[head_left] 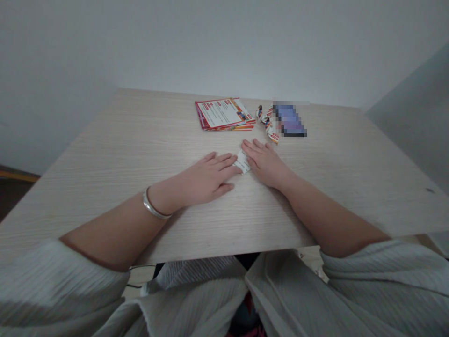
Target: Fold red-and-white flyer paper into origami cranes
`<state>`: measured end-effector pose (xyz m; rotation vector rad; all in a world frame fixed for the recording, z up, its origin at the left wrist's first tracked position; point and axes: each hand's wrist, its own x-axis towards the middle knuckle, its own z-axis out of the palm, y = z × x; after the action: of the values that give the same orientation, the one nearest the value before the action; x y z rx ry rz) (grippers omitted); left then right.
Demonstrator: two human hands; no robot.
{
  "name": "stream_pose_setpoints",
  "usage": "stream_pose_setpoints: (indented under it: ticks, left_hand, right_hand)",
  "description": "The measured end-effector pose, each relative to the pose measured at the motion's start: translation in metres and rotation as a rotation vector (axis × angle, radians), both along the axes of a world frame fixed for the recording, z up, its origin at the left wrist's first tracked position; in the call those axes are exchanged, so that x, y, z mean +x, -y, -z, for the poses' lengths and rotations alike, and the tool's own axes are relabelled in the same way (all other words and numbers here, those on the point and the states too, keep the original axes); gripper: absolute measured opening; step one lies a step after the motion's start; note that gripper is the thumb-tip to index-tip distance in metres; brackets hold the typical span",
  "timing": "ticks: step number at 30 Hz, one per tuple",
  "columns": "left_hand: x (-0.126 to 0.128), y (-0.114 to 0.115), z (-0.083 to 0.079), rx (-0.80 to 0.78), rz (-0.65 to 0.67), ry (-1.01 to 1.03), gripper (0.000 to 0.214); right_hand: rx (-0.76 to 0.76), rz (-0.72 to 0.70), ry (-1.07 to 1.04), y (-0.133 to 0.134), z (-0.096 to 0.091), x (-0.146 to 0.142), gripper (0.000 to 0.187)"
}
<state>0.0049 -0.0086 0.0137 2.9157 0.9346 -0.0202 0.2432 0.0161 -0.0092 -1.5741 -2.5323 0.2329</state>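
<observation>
A small folded white piece of paper (242,162) lies on the light wooden table (122,154), between my two hands. My left hand (206,178) lies flat with its fingers stretched out, the fingertips pressing on the paper's left edge. My right hand (265,162) also lies flat, fingers together and extended, covering the paper's right side. Part of the paper is hidden under both hands. A silver bangle (153,206) sits on my left wrist.
A stack of red-and-white printed leaflets (223,113) lies farther back. Right of it are several small folded paper pieces (268,122) and a blurred dark blue object (289,120). A plain wall stands behind the table.
</observation>
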Motion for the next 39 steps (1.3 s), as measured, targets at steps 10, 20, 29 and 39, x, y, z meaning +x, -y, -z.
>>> stream_pose_setpoints:
  ticks: [10,20,29,39]
  left_hand:
    - [0.003,0.0,-0.001,0.143,-0.038,-0.004,0.051]
    - [0.0,0.003,-0.011,0.151,-0.027,0.074,0.035]
    - [-0.005,-0.007,-0.005,0.193,0.07,0.213,0.036]
    - [-0.004,-0.014,-0.001,0.137,-0.181,0.206,0.041]
  right_hand:
    - [0.275,-0.038,-0.332,0.005,-0.006,0.007,0.026]
    - [0.165,-0.155,-0.16,0.011,-0.015,0.006,0.024]
    - [0.139,-0.118,-0.173,0.024,-0.016,-0.004,0.017]
    - [0.127,-0.269,-0.085,0.021,-0.024,0.0,0.022]
